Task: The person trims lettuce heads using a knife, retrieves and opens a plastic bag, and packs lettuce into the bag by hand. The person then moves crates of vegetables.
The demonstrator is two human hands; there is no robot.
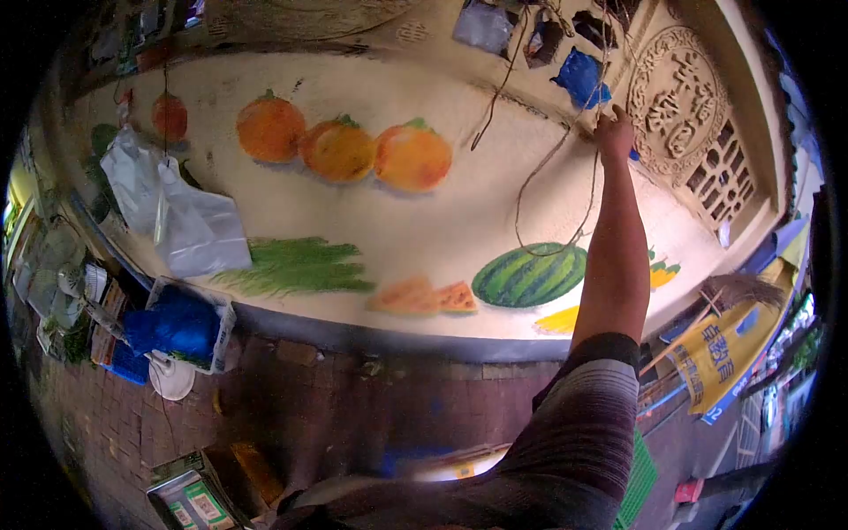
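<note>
My right hand (615, 137) is raised at the upper right, at the end of my outstretched arm, against the cream wall (336, 212). Its fingers are closed at a thin brown cord (521, 199) that hangs in a long loop below it. Just above and left of the hand, a blue plastic bag (583, 78) is tucked in an opening of the wall's lattice. A round carved relief (678, 102) lies right of the hand. My left hand is not in view.
White plastic bags (190, 212) hang at the left, above a crate (228, 331) with blue bags. A box (199, 503) with printed cards stands at the lower left. A yellow banner (729, 353) and a broom (751, 290) are at the right. Fruit is painted on the wall.
</note>
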